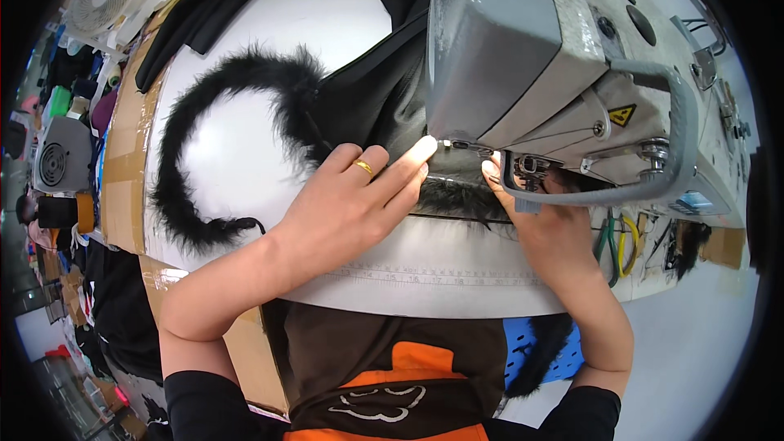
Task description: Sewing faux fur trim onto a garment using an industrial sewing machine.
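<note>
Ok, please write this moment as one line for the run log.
left hand: fingers on black fabric | right hand: at sewing machine, partly hidden | black furry strip: curved on white table

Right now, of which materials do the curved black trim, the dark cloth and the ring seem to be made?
Black trim: probably feathers or faux fur, matte, judging by its wispy edges.
Dark cloth: likely synthetic fabric, with a soft sheen on its folds.
Ring: apparently gold-coloured metal, from its yellow shine.
</note>
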`<state>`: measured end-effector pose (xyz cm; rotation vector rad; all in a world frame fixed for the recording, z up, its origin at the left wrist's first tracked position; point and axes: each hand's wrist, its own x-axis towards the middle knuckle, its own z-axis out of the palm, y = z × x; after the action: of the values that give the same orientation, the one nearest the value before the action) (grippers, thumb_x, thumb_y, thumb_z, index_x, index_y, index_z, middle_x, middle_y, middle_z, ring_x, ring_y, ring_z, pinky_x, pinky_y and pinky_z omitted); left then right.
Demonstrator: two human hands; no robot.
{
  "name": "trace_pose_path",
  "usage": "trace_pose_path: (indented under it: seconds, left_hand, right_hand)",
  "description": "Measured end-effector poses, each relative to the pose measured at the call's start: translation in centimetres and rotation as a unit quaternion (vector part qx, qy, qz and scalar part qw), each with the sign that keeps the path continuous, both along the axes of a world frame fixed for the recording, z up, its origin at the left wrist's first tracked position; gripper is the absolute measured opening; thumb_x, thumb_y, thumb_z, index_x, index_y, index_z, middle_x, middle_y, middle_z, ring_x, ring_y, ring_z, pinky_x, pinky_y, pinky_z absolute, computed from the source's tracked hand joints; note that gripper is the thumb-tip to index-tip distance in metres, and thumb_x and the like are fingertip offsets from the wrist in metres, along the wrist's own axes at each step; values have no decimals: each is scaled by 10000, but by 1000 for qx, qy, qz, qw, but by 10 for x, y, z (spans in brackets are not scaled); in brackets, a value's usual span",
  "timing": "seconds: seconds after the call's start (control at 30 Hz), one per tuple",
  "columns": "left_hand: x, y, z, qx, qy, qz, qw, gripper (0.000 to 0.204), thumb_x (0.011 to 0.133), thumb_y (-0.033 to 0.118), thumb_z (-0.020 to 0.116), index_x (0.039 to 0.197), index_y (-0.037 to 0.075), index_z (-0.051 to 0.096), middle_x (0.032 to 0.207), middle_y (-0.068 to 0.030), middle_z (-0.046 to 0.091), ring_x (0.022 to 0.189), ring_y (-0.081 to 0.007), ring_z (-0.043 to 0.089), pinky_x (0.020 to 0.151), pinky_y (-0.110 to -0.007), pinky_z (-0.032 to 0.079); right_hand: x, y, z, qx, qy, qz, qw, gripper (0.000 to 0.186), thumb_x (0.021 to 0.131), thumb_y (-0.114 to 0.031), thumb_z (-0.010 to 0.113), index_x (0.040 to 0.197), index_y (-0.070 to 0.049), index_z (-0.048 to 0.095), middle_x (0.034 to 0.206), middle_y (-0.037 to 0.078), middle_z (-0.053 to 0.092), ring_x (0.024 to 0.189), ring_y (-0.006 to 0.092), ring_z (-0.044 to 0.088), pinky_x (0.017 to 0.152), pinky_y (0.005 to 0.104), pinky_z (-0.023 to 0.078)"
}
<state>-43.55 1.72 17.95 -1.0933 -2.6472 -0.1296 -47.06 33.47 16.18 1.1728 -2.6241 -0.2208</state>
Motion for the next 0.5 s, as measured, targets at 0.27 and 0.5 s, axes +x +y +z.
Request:
trace_pose_path:
  seconds: [0.27,0.5]
  left_hand:
    - [-8,-1,1,-11,15,-6,1000,372,841,145,690,1191,28,731,1212,-68,691,963,-224,569,809,-346,462]
    - [-20,4,-6,30,26,-16,999,336,816,140,698,1138,48,731,1034,-6,676,968,-218,573,792,-345,460]
  right_hand:
    - [-1,3,-7,-19,-18,-7,1000,703,836,-4,652,1488,-267,686,1354,28,709,1211,320,647,1084,462,515]
    - [-13,4,4,-88,-9,-4,996,450,813,-50,733,1253,-141,755,1190,62,719,1174,322,675,971,465,546]
